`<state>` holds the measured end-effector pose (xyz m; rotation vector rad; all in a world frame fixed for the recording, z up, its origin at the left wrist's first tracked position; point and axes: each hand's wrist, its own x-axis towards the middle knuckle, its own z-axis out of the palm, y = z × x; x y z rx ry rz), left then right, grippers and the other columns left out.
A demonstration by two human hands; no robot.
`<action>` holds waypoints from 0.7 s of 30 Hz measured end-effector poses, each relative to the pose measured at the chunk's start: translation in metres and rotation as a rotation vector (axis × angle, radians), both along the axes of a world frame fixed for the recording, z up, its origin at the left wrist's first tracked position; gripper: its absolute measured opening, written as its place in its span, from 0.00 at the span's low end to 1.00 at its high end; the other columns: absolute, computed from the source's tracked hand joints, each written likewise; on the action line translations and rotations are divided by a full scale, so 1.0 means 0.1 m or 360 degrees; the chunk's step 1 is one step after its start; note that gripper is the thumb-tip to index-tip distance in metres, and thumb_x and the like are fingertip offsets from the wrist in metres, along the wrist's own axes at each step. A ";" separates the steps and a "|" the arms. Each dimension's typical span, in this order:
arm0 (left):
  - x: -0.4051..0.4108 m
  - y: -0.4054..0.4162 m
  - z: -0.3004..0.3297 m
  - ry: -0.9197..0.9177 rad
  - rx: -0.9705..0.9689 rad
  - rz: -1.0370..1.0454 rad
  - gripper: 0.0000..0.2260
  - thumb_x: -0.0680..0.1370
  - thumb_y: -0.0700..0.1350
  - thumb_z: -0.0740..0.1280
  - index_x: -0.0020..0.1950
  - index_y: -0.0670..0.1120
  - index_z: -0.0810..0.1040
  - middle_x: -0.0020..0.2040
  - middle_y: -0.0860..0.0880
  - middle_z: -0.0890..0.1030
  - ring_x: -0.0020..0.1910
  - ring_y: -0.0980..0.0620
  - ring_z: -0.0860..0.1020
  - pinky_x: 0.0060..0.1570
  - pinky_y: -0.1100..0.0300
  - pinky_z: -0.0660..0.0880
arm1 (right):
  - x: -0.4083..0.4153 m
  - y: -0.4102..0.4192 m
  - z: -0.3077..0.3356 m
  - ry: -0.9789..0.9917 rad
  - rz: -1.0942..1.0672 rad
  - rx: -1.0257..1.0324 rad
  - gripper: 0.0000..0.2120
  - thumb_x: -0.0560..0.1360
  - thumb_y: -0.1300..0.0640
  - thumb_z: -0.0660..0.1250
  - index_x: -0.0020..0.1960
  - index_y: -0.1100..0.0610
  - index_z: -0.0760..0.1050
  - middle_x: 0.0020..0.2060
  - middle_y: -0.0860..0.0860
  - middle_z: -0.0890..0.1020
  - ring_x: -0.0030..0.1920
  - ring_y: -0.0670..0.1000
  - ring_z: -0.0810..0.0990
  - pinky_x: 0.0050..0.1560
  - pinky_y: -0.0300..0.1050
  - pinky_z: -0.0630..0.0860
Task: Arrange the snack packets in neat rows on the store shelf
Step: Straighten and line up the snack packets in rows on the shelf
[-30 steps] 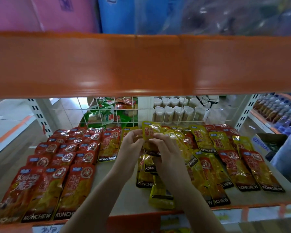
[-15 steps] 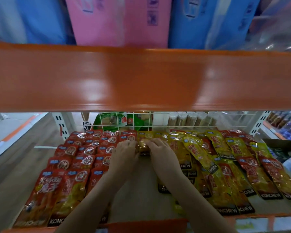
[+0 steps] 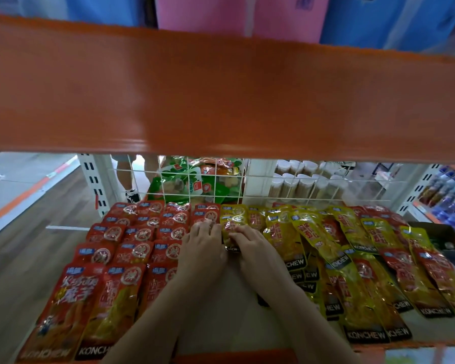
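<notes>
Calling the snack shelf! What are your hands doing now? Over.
Both hands on one yellow packet: left hand and right hand set it down at the shelf's back. Red rows neat. Yellow packets on the right overlapping. Nothing in the way.

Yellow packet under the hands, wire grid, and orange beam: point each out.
Yellow packet (image 3: 230, 233): head view, its face between the hands.
Wire grid (image 3: 273, 177): head view, a horizontal wire.
Orange beam (image 3: 221, 95): head view, its front face.
</notes>
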<state>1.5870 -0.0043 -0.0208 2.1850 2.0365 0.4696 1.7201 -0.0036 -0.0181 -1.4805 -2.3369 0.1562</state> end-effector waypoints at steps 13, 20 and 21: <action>-0.05 0.00 0.00 -0.0045 0.0107 -0.0058 0.17 0.82 0.47 0.52 0.69 0.47 0.68 0.71 0.50 0.66 0.71 0.52 0.60 0.70 0.57 0.59 | -0.02 0.00 -0.03 -0.0058 -0.0053 -0.0017 0.22 0.77 0.52 0.60 0.71 0.53 0.67 0.70 0.49 0.66 0.71 0.49 0.62 0.66 0.45 0.66; -0.05 -0.02 0.03 0.0048 0.0120 -0.0121 0.17 0.82 0.48 0.52 0.69 0.48 0.67 0.71 0.50 0.66 0.72 0.52 0.58 0.70 0.57 0.58 | -0.04 -0.06 -0.01 -0.0203 -0.0040 -0.0014 0.25 0.77 0.43 0.57 0.71 0.53 0.65 0.73 0.50 0.62 0.73 0.50 0.58 0.68 0.48 0.64; -0.05 -0.02 0.04 0.0066 0.0124 -0.0137 0.17 0.82 0.48 0.52 0.69 0.48 0.67 0.71 0.50 0.66 0.72 0.52 0.59 0.70 0.57 0.58 | -0.04 -0.06 -0.01 -0.0203 -0.0039 -0.0013 0.25 0.77 0.43 0.57 0.71 0.52 0.66 0.73 0.49 0.62 0.73 0.50 0.58 0.68 0.48 0.64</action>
